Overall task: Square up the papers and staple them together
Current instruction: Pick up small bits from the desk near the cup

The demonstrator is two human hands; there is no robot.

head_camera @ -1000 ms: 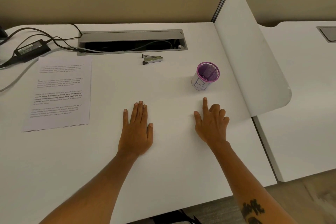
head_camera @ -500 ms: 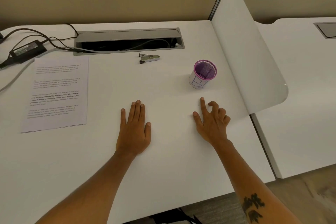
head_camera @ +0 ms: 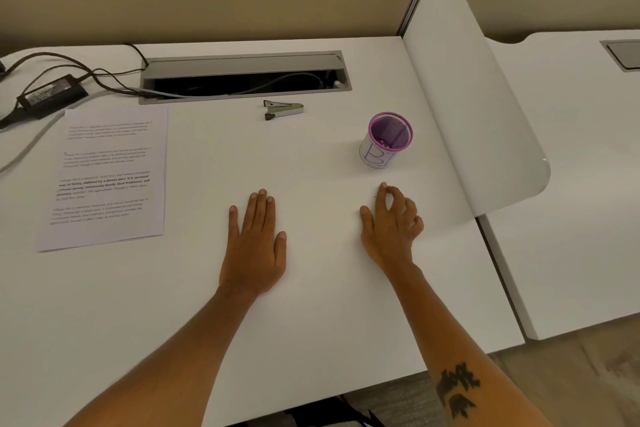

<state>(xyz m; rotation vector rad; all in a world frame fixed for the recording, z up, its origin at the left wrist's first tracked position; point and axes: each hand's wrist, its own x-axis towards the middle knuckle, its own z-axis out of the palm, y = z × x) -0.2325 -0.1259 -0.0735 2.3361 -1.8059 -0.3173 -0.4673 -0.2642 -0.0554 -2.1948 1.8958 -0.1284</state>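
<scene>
the papers (head_camera: 107, 180) lie flat on the white surface (head_camera: 311, 288), far over on my left side, and no hand touches them. the sheets look nearly lined up, with only a thin edge of a lower sheet peeking out at the bottom. the stapler (head_camera: 283, 109) lies by itself farther back, just in front of the long grey cable slot (head_camera: 242, 78), well apart from the papers.

since the earlier picture my left hand (head_camera: 254, 246) has stayed flat on the surface, fingers straight and holding nothing. my right hand (head_camera: 389, 229) has changed: the fingers have curled up more, and only the first finger and thumb reach down to the surface. it holds nothing too.

the print on the papers is too small for me to read. i cannot tell how many sheets there are. the inside of the slot is dark, and i can only make out a pale cord in it. at the far left the black power brick (head_camera: 52, 95) and its wires are partly cut off by the edge of the view.

a purple mesh cup (head_camera: 388, 139) with a white label stands just past my right hand. a white divider panel (head_camera: 467, 97) stands on the right. nothing lies between my hands and the papers or stapler.
</scene>
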